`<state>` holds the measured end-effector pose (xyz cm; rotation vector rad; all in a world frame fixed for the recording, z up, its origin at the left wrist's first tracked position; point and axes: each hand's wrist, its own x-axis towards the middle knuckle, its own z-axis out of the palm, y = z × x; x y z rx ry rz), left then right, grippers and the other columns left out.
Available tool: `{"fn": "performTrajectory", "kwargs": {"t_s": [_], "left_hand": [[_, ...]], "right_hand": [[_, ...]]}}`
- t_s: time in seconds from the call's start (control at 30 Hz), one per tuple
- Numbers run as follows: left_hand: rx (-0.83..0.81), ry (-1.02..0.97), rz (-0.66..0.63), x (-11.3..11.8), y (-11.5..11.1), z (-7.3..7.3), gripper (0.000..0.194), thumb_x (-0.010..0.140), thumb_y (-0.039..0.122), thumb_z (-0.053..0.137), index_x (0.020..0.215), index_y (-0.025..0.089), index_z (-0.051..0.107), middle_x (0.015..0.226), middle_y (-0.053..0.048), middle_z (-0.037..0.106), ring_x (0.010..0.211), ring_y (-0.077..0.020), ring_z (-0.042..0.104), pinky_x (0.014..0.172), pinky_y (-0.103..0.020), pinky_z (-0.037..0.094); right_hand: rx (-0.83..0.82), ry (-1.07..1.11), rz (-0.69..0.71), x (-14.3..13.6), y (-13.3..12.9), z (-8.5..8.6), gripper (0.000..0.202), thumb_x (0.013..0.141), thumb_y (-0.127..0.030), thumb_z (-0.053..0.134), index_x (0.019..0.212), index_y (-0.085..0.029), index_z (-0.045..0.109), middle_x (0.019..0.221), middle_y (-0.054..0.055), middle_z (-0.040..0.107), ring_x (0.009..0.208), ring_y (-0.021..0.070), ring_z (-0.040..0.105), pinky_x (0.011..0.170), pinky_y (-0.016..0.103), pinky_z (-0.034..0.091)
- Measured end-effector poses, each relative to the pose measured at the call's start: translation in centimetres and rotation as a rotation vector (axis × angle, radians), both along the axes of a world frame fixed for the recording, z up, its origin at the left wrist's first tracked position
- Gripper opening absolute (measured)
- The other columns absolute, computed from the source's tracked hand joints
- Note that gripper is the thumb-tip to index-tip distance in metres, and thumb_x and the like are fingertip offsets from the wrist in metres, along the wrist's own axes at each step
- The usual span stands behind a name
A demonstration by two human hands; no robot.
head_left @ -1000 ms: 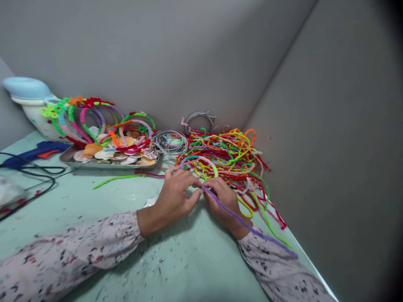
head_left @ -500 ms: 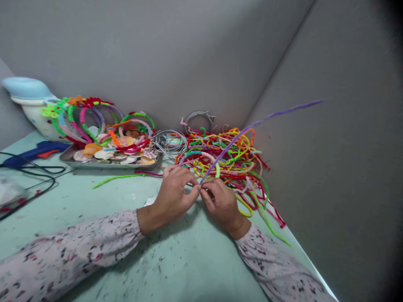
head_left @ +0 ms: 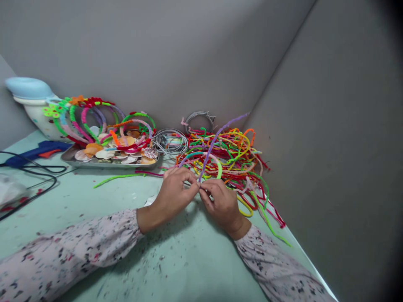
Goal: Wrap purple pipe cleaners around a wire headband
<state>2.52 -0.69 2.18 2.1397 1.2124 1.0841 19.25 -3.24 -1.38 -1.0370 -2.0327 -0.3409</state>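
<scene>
My left hand [head_left: 178, 188] is closed, thumb and forefinger pinching at the near side of a wire hoop [head_left: 219, 167] covered in purple, teal, pink and light green fuzzy stems. Fingertip to fingertip with it, my right hand [head_left: 222, 204] pinches the base of a purple pipe cleaner [head_left: 209, 149]. From between the fingers this stem rises, curving up and to the right, its far end loose. My fingers hide how the stem meets the hoop. Just behind the hands lies a heap of coloured pipe cleaners [head_left: 234, 147].
At the left, a metal tray [head_left: 110, 165] holds shells and several fuzzy hoops [head_left: 85, 121]. Coiled grey wire [head_left: 171, 141] lies beside it. A blue glue gun [head_left: 28, 155], black cable [head_left: 52, 180] and light-blue-lidded container [head_left: 34, 100] stand farther left. Grey walls [head_left: 330, 147] border the table.
The purple pipe cleaner's loose end has swung left and slightly down, and the stem now curves more. Both hands stay pinched together in nearly the same place.
</scene>
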Motion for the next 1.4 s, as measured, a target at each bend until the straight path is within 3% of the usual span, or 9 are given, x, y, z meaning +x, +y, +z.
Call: {"fn": "performTrajectory", "kwargs": {"t_s": [0.37,0.6,0.83,0.97,1.17,1.4], "left_hand": [[-0.031,-0.049,-0.05,-0.1,0.1,0.4,0.016,0.078,0.016,0.056,0.063,0.017,0.061,0.08,-0.001,0.068,0.084,-0.0166,0.06,0.085,-0.032,0.043],[-0.097,0.053,-0.013,-0.1,0.2,1.4,0.016,0.075,0.016,0.054,0.062,0.016,0.062,0.075,-0.002,0.067,0.079,-0.0169,0.059,0.08,-0.03,0.042],[-0.238,0.138,-0.136,-0.7,1.1,2.4,0.02,0.078,0.026,0.053,0.07,0.016,0.068,0.069,0.0,0.066,0.068,-0.0147,0.058,0.064,-0.025,0.041],[-0.242,0.144,-0.164,-0.9,1.1,2.8,0.018,0.077,0.024,0.053,0.072,0.017,0.069,0.072,0.0,0.068,0.072,-0.0154,0.061,0.067,-0.025,0.043],[-0.118,0.074,-0.208,-0.9,1.1,2.5,0.015,0.073,0.013,0.058,0.082,0.018,0.069,0.086,-0.002,0.072,0.082,-0.0165,0.064,0.079,-0.028,0.047],[-0.088,0.103,-0.229,-1.1,1.5,2.0,0.014,0.077,0.012,0.058,0.081,0.018,0.069,0.084,-0.002,0.072,0.08,-0.0159,0.064,0.076,-0.028,0.047]], "right_hand": [[0.078,-0.048,0.037,0.3,0.0,0.1,0.012,0.088,-0.017,0.059,0.098,-0.018,0.053,0.088,0.006,0.068,0.084,0.0168,0.066,0.068,0.027,0.053],[0.154,-0.132,0.04,0.6,0.0,0.0,0.017,0.087,-0.014,0.059,0.102,-0.018,0.055,0.095,0.008,0.069,0.084,0.0159,0.067,0.067,0.025,0.051],[0.148,-0.154,0.026,0.9,0.1,-0.4,0.025,0.087,-0.013,0.059,0.111,-0.02,0.057,0.099,0.007,0.069,0.084,0.0143,0.066,0.069,0.023,0.05],[0.116,-0.109,-0.005,0.8,0.2,-0.2,0.017,0.089,-0.016,0.057,0.106,-0.019,0.058,0.096,0.007,0.068,0.082,0.0144,0.066,0.069,0.023,0.051],[0.06,0.016,0.013,0.8,0.4,-0.3,0.017,0.089,-0.016,0.056,0.106,-0.019,0.056,0.093,0.008,0.068,0.085,0.016,0.066,0.072,0.026,0.052],[-0.016,0.061,0.021,0.7,0.4,-0.2,0.017,0.09,-0.017,0.055,0.107,-0.02,0.057,0.096,0.007,0.068,0.088,0.0158,0.066,0.074,0.026,0.053]]}}
